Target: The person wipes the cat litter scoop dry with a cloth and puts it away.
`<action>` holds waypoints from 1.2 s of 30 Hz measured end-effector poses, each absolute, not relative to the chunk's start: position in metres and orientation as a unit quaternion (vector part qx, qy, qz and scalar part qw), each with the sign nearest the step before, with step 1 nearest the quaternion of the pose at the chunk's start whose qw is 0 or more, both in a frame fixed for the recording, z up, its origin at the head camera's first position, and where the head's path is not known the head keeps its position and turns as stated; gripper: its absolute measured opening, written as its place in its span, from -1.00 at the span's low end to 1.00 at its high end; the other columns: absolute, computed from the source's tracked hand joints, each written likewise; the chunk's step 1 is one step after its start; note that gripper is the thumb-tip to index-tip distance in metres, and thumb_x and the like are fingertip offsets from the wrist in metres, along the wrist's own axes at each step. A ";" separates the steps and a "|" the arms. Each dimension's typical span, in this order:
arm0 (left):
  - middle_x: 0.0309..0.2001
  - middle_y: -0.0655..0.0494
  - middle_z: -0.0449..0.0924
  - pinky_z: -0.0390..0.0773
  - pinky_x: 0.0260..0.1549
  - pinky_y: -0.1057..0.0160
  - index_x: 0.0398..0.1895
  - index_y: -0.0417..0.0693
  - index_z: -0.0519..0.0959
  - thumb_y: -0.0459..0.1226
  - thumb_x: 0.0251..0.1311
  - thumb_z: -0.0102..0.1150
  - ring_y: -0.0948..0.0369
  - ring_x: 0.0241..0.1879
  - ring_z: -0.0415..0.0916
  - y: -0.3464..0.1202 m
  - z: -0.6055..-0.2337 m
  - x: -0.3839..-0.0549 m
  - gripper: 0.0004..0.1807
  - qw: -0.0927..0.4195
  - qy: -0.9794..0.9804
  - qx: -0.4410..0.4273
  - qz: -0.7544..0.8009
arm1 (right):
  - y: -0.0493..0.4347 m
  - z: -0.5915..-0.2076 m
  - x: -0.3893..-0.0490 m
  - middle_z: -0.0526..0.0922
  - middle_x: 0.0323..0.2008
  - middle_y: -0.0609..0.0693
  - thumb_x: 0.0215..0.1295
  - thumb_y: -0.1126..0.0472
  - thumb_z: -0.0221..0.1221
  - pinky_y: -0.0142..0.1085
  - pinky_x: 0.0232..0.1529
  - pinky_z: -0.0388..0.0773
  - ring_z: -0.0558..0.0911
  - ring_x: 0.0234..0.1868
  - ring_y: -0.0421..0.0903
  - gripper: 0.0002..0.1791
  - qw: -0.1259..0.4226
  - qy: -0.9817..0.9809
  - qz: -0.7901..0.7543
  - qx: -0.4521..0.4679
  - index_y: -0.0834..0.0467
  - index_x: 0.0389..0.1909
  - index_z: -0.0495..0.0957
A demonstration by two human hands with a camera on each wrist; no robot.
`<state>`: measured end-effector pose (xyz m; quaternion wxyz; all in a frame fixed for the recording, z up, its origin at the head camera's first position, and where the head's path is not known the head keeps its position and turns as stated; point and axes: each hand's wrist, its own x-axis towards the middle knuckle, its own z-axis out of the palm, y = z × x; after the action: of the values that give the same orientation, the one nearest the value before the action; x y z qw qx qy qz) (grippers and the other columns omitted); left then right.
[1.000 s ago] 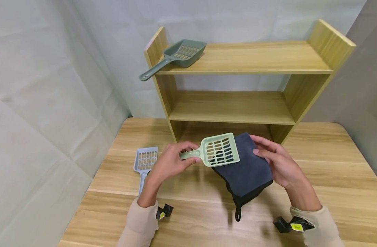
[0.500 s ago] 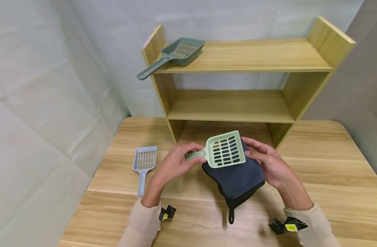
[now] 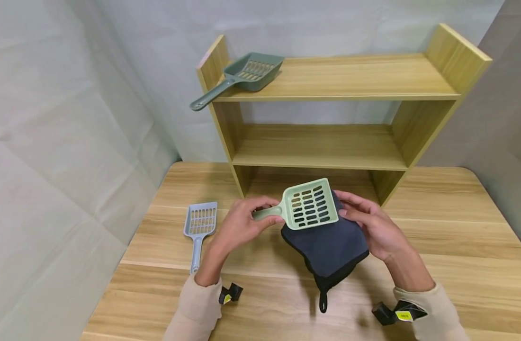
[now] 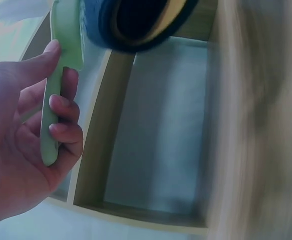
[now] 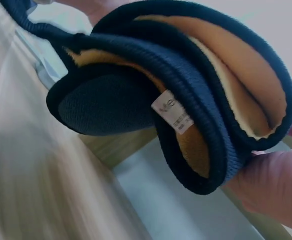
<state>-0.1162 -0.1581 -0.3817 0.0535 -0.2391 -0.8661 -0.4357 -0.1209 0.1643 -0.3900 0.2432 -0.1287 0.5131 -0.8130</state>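
Note:
My left hand (image 3: 246,222) grips the handle of a light green litter scoop (image 3: 289,215), its slotted pan facing up. In the left wrist view, the fingers curl round the green handle (image 4: 49,122). My right hand (image 3: 373,227) holds a folded dark blue cloth (image 3: 335,251) with black edging and a hanging loop. The scoop's pan overlaps the cloth's upper part; dark cloth shows through many slots. In the right wrist view, the cloth (image 5: 186,65) shows several folded layers, an orange-tan inner side and a white label (image 5: 172,111).
A pale blue-grey litter scoop (image 3: 197,244) lies on the wooden table (image 3: 260,308) at left. Behind stands a wooden shelf (image 3: 320,147). A dark green scoop (image 3: 256,85) lies on its top board, handle jutting past the left side. Pale sheeting (image 3: 64,156) encloses the table.
Over the last second, the green scoop has shifted slightly right and the cloth left, so they overlap more. In the last half second both have hardly moved.

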 end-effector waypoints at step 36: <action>-0.08 0.08 0.87 0.68 -0.14 0.15 0.00 -0.06 0.81 -0.25 0.20 0.59 0.14 -0.16 0.74 -0.156 -0.384 -0.116 -0.70 0.050 -0.864 -0.233 -0.443 | 0.158 -0.396 -0.118 0.76 0.15 -0.10 0.55 0.50 -0.02 -0.37 0.03 0.71 0.76 0.09 -0.19 -0.45 0.236 0.529 -0.802 -0.149 -0.10 0.30 0.62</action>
<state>-0.1162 -0.1557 -0.3837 0.0504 -0.2334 -0.8639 -0.4434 -0.1180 0.1577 -0.3959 0.2359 -0.1485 0.5286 -0.8018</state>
